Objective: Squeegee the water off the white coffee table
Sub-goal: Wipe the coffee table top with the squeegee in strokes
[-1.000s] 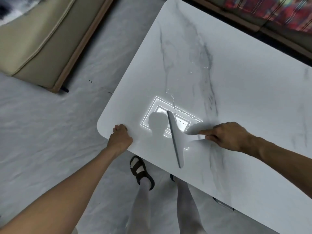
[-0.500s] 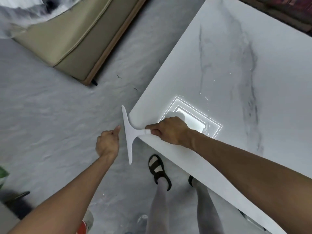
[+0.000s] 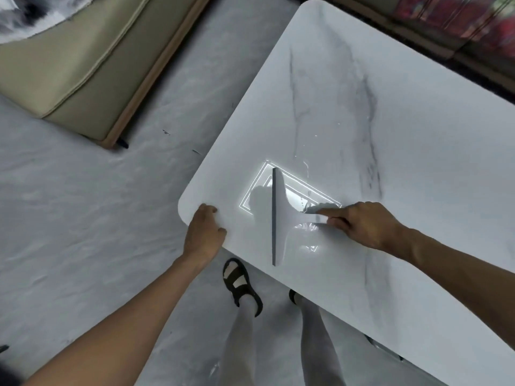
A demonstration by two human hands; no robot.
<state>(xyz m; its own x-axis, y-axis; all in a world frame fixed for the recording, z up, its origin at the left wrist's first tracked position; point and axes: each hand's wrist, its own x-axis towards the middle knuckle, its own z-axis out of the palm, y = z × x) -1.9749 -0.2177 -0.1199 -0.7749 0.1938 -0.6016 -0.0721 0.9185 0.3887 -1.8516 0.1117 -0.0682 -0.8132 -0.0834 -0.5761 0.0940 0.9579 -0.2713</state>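
Note:
The white marble-veined coffee table [image 3: 376, 107] fills the right of the view. A white squeegee [image 3: 278, 215] with a grey blade stands on the tabletop near its rounded near-left corner. My right hand [image 3: 365, 224] grips the squeegee's handle, index finger stretched along it. My left hand [image 3: 204, 232] holds the table's corner edge, fingers curled over the rim. Glinting water [image 3: 306, 165] lies just beyond and to the right of the blade, over a bright ceiling-light reflection.
A beige cushioned seat [image 3: 78, 65] with a wooden base stands at upper left on the grey floor. A dark sofa with a red patterned cover [image 3: 457, 15] runs behind the table. My sandalled feet [image 3: 241, 282] stand at the table's near edge.
Half a second ago the squeegee hung past the table's corner beside my free left hand. Now it is back on the tabletop further in, and my left hand holds the corner again.

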